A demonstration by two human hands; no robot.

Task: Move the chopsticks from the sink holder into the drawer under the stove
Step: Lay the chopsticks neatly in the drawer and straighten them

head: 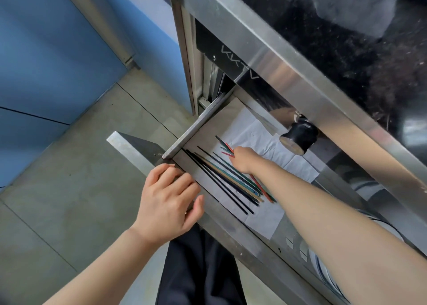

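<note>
I'm in a kitchen; a black glass stove top [346,39] in a steel frame has a black knob [298,138] on its front; the drawer [208,129] beneath holds chopsticks [231,180]; the floor [69,189] is grey tile.

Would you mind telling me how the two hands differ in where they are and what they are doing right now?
The left hand rests outside on the drawer's front edge, holding nothing; the right hand reaches inside the drawer. The left hand's fingers lie fairly straight and spread; the right hand's curl around a few coloured chopsticks, while more chopsticks lie loose on the white liner. Both are bare.
</note>
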